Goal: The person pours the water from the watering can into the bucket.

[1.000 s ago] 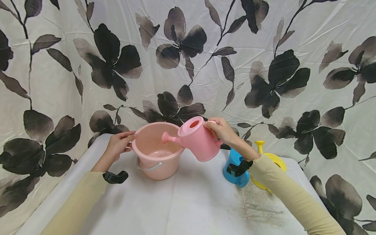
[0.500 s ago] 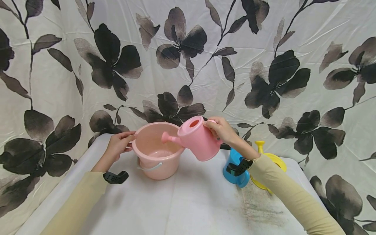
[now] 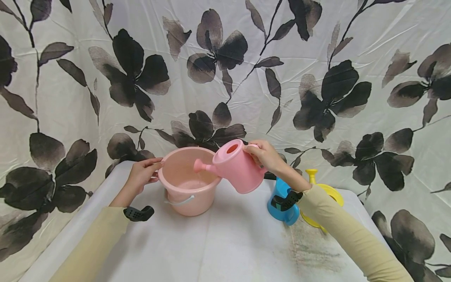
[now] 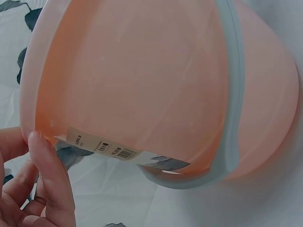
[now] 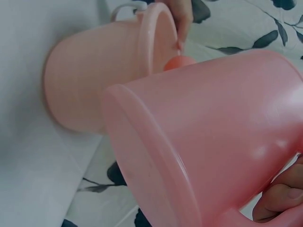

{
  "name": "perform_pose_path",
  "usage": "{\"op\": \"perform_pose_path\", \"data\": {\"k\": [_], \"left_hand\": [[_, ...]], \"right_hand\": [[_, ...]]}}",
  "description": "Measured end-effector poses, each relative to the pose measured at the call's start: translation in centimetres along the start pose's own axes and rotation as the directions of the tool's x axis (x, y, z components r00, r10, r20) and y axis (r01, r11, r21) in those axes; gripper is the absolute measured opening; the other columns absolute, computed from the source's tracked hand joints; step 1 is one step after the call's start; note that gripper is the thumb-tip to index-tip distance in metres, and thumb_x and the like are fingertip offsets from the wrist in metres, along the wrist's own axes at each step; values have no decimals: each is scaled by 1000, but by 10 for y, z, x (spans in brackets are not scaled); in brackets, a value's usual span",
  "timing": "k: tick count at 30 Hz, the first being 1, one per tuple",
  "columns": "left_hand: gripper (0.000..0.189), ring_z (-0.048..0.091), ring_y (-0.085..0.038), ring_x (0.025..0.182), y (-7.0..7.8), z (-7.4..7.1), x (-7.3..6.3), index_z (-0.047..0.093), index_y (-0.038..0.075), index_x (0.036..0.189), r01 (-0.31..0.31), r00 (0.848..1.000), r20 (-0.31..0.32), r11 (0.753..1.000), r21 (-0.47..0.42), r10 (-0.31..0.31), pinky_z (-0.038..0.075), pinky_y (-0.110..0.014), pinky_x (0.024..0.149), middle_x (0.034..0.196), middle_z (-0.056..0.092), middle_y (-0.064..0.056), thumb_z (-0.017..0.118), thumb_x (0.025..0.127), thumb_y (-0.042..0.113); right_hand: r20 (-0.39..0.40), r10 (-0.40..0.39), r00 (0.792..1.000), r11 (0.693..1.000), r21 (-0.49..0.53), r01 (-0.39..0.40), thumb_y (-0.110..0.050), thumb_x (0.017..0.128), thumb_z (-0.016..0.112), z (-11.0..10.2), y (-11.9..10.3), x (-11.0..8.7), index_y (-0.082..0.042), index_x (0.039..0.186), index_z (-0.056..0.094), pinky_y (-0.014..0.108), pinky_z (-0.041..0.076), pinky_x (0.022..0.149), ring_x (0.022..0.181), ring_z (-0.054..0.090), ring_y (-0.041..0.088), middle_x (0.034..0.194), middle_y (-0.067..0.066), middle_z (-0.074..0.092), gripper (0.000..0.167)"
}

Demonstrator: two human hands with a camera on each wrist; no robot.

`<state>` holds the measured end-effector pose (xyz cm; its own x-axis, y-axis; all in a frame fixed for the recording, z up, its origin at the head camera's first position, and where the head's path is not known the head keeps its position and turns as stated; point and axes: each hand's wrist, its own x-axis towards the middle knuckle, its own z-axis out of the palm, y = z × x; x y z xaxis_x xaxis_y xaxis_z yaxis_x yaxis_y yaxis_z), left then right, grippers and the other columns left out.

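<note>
The right grip (image 3: 265,157) clasps a left-leaning watering can (image 3: 241,170), spout (image 3: 210,168) toward the bucket (image 3: 203,199) the left grip (image 3: 141,175) pinches.

A pink watering can (image 3: 241,172) is tilted, its spout (image 3: 206,167) above a peach bucket (image 3: 200,201). The bucket, handle (image 3: 181,201) lowered, stands upright near the far left corner of the table (image 3: 225,246).

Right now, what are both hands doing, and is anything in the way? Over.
Left hand pinches bucket by rim. Right hand grips pink watering can, tilted, spout over bucket. Nothing seen blocking the spout; blue container sits apart.
</note>
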<state>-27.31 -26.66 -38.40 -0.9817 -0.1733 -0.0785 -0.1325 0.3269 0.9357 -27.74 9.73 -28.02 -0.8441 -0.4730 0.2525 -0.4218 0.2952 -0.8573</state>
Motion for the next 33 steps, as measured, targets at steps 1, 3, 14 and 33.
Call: {"op": "perform_pose_path", "data": {"k": [1,3,14,33], "left_hand": [[51,57,2,68,0,0,0,43,6,144,0,1000,0,1000,1,0,54,-13,65,133,51,-23,48,100,32],[52,57,3,69,0,1,1,43,7,144,0,1000,0,1000,2,0,54,-13,65,134,51,-23,48,100,33],[53,57,3,70,2,4,3,43,6,144,-3,1000,2,1000,5,3,55,-13,66,134,50,-23,48,100,34],[54,57,4,69,0,2,0,43,4,143,-20,1000,-4,1000,20,20,55,-14,65,131,51,-23,49,99,35]], "right_hand": [[0,1,1000,1000,-2,-1,-17,97,45,0,0,0,11,67,34,27,25,46,47,28,13,51,-1,29,43],[0,2,1000,1000,-6,-2,-17,97,45,-1,0,0,11,67,34,27,26,46,47,28,13,51,-1,29,43],[-6,-3,1000,1000,-28,2,-16,96,45,-3,-1,-1,8,65,35,28,30,45,48,31,20,50,-1,31,41],[-18,-11,1000,999,-48,10,-17,95,49,-1,1,1,-3,59,37,26,29,44,45,33,14,48,-4,31,40]]}}
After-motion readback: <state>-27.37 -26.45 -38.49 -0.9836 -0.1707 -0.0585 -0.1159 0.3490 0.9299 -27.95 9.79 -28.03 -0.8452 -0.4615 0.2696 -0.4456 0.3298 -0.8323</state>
